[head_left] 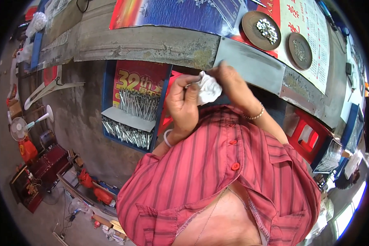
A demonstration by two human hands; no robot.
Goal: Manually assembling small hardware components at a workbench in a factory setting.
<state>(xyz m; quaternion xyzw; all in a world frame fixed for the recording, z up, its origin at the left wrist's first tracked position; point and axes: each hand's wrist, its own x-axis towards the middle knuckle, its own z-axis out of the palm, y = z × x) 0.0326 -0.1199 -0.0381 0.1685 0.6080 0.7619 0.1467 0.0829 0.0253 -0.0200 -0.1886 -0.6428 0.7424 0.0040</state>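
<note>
In front of my striped red shirt, my left hand is closed, thumb against fingers, on a crumpled white tissue or cloth. My right hand sits beside it at the bench edge, its fingers curled in a pinch against the white wad's far side. Whatever those fingertips may hold is hidden. Beyond the right hand, a brown round dish carries a heap of small shiny silver pieces. A smaller brown dish next to it contains fine metal bits.
Left of my left hand, a blue-edged bin holds many thin metal rods in two groups. The worn grey bench carries printed posters. A red crate stands at right. A white fan is at far left.
</note>
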